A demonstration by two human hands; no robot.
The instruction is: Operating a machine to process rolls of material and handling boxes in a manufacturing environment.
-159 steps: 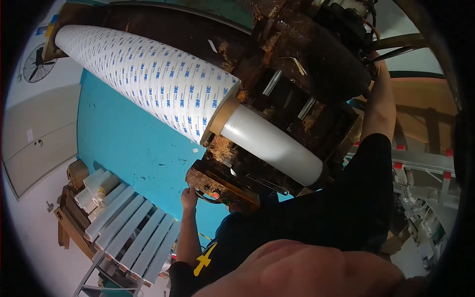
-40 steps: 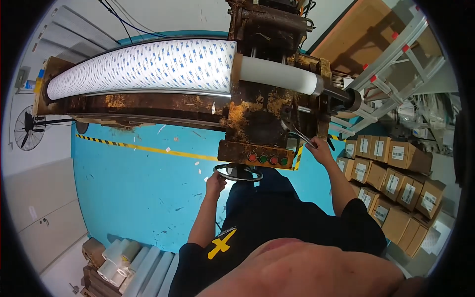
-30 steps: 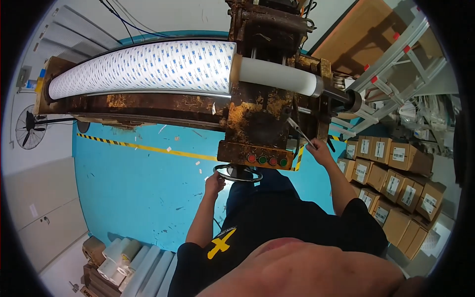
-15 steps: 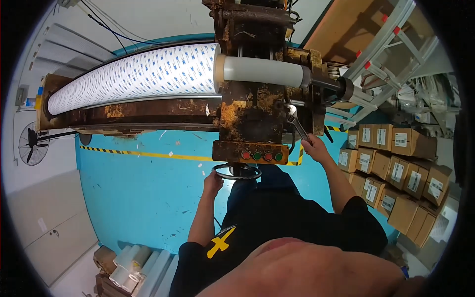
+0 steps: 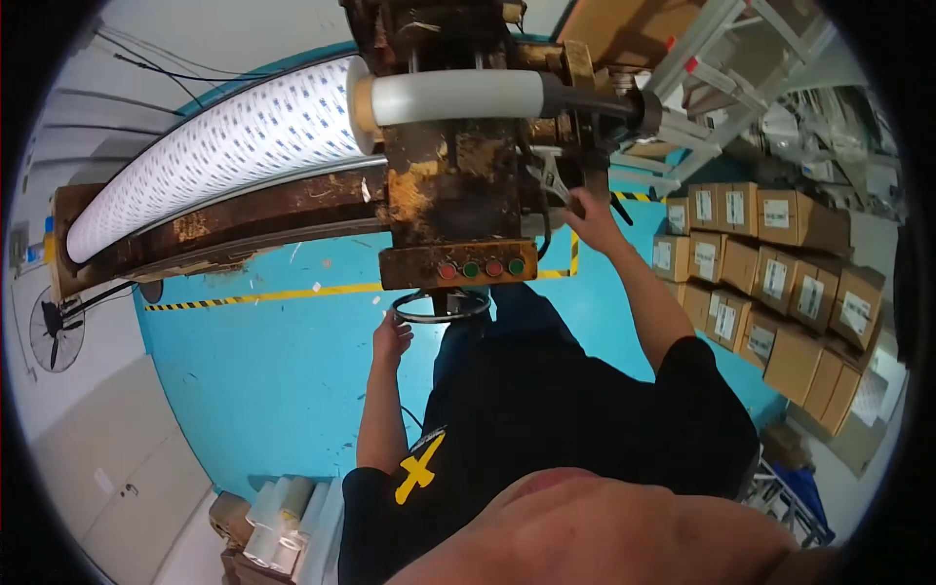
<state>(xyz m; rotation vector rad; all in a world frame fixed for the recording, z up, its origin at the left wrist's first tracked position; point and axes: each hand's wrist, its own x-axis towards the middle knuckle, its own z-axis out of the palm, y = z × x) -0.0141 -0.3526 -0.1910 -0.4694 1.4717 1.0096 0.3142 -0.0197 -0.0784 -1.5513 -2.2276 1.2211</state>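
Note:
A rusty brown machine (image 5: pixel 458 185) stands in front of me, carrying a long white roll with a blue dot pattern (image 5: pixel 214 151) on a pale core (image 5: pixel 458 95). My right hand (image 5: pixel 588 216) is closed around the handle of an adjustable wrench (image 5: pixel 548 177) set against the machine's right side. My left hand (image 5: pixel 390 336) rests on the rim of a round black handwheel (image 5: pixel 441 307) beneath a panel with red and green push buttons (image 5: pixel 458 266).
The floor is blue (image 5: pixel 283 380) with a yellow-black striped line (image 5: pixel 258 294). Several stacked cardboard boxes (image 5: pixel 780 292) stand at the right. A fan (image 5: pixel 51 327) is at the left, rolls on a pallet (image 5: pixel 278 512) lower left, metal racking (image 5: pixel 741 58) upper right.
The view has swung so the machine and roll sit further right and higher. My right hand has stayed on the wrench and my left hand on the handwheel.

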